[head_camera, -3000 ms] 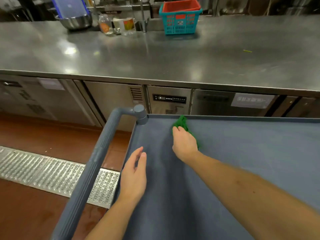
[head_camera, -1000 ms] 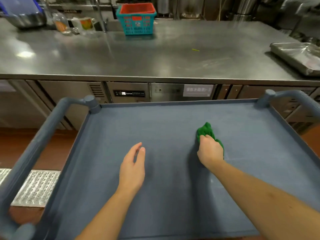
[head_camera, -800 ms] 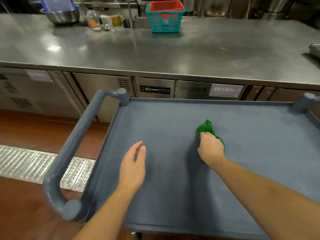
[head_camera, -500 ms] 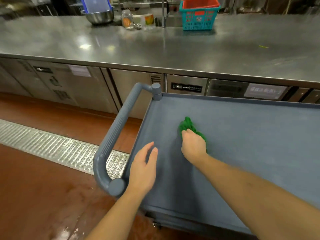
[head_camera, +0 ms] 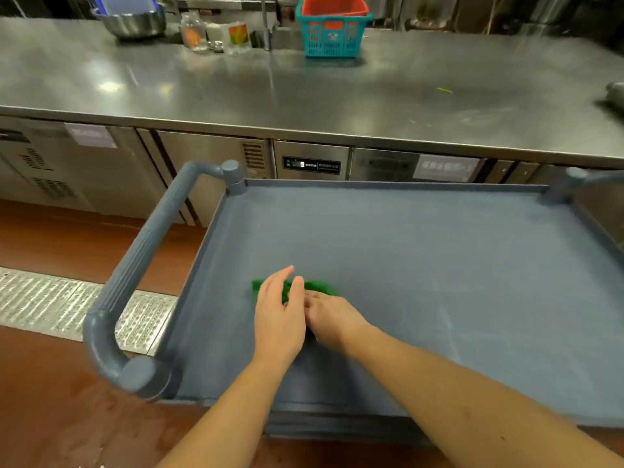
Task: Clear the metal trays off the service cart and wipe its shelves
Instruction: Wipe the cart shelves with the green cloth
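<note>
The grey-blue service cart's top shelf (head_camera: 422,251) fills the middle of the view and carries no trays. A green cloth (head_camera: 319,286) lies on its left part. My right hand (head_camera: 332,319) holds the cloth against the shelf, its fingers curled over it. My left hand (head_camera: 278,314) hovers over the cloth's left end with straight fingers, right beside my right hand. Most of the cloth is hidden under the two hands. A metal tray's edge (head_camera: 616,94) shows at the far right of the steel counter.
The cart's left handle (head_camera: 141,265) curves down at the left, its right post (head_camera: 570,184) is at the far right. Behind stands a steel counter (head_camera: 304,92) with a teal basket (head_camera: 332,28), a metal bowl (head_camera: 133,23) and jars (head_camera: 194,33). A floor drain grate (head_camera: 67,305) runs at the left.
My right hand has drawn the cloth back toward me across the shelf. My left hand has moved right until it is over the cloth's left end. The view has shifted slightly.
</note>
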The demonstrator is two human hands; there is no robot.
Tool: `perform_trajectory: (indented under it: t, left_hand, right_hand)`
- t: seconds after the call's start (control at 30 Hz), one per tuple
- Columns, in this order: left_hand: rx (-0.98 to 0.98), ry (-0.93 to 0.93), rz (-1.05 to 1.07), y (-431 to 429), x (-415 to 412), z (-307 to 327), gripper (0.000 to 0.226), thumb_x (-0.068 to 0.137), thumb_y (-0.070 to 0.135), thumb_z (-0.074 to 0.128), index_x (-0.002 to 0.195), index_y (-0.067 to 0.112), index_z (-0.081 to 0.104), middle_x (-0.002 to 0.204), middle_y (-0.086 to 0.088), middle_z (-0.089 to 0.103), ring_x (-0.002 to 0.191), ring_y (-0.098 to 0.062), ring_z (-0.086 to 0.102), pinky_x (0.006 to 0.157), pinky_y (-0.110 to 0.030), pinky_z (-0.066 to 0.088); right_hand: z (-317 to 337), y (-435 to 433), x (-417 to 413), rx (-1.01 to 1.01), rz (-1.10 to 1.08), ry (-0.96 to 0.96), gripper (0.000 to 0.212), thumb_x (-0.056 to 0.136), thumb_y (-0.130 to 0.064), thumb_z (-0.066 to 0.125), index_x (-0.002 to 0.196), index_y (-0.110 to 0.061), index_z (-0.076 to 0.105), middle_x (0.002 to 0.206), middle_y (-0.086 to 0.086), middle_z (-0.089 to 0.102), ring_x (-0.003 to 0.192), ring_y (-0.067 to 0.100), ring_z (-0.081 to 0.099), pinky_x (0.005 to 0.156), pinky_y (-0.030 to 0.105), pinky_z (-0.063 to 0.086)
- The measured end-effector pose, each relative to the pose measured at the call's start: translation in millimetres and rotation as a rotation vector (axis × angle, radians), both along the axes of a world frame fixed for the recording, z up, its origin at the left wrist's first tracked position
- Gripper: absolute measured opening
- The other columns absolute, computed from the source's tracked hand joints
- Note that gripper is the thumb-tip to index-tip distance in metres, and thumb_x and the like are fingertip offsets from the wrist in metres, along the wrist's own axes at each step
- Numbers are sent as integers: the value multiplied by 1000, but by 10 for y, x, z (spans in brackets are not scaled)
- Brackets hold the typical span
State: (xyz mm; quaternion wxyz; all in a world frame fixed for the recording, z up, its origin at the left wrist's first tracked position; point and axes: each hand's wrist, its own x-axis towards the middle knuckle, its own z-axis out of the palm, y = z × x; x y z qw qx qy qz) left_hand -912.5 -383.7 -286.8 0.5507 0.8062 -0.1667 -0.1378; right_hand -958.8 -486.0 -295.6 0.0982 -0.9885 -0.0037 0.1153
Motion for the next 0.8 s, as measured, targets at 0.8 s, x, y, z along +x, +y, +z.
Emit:
perform_trajectory:
  t: [0.8]
  left_hand:
    - [37,81,-453,-1390,-2201,-40,34,98,37,47,129,26,55,132,11,51,125,-6,46,110,-31,34]
  right_hand:
    - [131,-2092,-3871,-151,-1230,27,55,81,2,46,132,-18,54,134,7,56,116,32,57,91,42,50]
